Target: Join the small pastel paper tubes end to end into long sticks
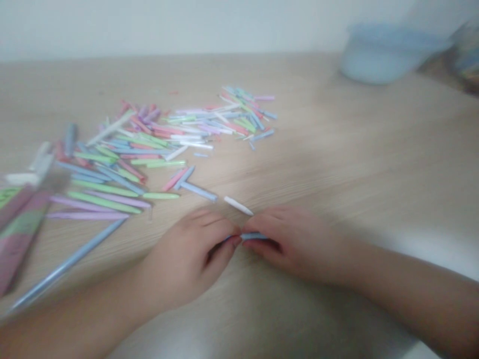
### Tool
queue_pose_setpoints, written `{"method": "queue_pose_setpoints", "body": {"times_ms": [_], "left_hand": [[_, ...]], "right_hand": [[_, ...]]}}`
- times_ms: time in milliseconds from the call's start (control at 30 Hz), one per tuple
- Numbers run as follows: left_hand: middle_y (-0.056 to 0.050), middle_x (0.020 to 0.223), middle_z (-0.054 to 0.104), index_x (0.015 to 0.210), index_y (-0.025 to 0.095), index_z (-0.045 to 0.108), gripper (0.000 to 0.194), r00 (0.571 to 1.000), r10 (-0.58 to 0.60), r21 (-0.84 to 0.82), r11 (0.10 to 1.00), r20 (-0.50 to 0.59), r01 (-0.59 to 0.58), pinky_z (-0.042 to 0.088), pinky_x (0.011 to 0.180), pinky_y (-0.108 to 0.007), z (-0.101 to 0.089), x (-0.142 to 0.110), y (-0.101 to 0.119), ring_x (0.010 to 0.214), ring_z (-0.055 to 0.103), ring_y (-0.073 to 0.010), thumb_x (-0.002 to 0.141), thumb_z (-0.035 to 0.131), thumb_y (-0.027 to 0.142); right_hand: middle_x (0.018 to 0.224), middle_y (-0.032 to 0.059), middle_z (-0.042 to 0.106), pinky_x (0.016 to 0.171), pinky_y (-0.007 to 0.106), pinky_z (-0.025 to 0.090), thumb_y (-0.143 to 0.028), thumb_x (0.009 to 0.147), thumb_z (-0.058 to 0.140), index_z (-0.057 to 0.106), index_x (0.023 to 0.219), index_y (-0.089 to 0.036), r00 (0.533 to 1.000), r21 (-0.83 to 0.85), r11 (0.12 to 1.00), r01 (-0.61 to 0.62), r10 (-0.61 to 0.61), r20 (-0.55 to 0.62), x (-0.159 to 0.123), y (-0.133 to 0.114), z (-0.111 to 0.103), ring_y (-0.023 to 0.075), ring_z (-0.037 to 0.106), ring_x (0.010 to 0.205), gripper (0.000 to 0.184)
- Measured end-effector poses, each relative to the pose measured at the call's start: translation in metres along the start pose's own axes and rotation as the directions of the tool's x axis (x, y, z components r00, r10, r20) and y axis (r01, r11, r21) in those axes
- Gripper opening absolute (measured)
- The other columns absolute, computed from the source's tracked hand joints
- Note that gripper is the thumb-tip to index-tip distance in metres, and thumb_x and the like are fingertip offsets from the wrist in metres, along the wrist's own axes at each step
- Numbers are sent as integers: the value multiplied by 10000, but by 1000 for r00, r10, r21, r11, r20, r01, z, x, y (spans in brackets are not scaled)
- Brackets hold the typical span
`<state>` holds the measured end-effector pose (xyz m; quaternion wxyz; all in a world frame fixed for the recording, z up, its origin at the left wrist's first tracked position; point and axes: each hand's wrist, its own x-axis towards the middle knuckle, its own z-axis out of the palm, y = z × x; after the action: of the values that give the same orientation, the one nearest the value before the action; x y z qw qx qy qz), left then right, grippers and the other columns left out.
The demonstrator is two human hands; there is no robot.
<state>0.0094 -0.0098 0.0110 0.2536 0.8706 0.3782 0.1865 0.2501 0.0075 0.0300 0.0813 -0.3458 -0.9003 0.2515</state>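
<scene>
Both hands meet low in the middle of the view, fingertip to fingertip, over the wooden table. My left hand [190,249] is closed in a pinch on one end of a slim blue pen part [254,236]. The other side of the same blue part is pinched by my right hand [301,242]. Fingers cover most of it, so I cannot tell whether it is one piece or two. Just beyond my right fingers lies a white tapered pen part [238,205], and a blue one [198,191] rests to its left.
A loose pile of pastel pen parts [160,139] spreads over the left and centre of the table [355,164]. A long blue tube [67,267] lies beside my left forearm. Pink-green strips [22,234] are at far left. A light blue basin [374,57] stands back right.
</scene>
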Motion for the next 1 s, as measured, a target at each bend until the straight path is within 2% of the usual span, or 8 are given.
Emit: {"method": "queue_pose_setpoints", "body": {"times_ms": [200,367,500,767,1000], "left_hand": [[-31,935,704,1007,222,683,195,1000,-11,14,1000,9,11,472,831,-374,0,0,1,909,640,-222,1051,493,231],[-18,922,688,994,232,667,174,999,-34,15,999,1,34,458,824,-359,-1,-1,0,908,631,-215,1052,504,233],[-11,896,675,970,233,653,167,999,-45,14,999,2,45,448,797,-345,-1,-2,1,881,623,-207,1054,508,236],[-6,903,672,980,230,655,166,998,-61,12,998,-14,61,451,801,-342,-1,-2,2,883,623,-199,1060,511,250],[-21,875,645,942,217,643,213,996,-86,52,995,-22,87,448,791,-357,-1,-1,2,876,606,-212,1075,487,276]], "right_hand": [[960,78,769,772,390,522,-315,1044,602,713,1008,-185,999,-30,1000,4,-5,-40,-3,0,2,255,705,879,174],[937,60,751,759,374,492,-278,1020,626,699,995,-195,999,-19,999,-42,41,-13,-6,1,-1,238,679,853,113],[861,31,715,689,342,443,-277,995,654,668,937,-220,998,6,998,-57,58,-32,-9,4,-7,210,634,771,82],[821,6,680,648,309,393,-249,989,648,662,947,-219,998,70,995,-69,70,-7,-13,9,-14,174,596,727,54],[855,8,716,646,312,408,-315,984,642,675,990,-256,994,102,990,-101,103,-19,-17,16,-19,184,614,727,68]]}}
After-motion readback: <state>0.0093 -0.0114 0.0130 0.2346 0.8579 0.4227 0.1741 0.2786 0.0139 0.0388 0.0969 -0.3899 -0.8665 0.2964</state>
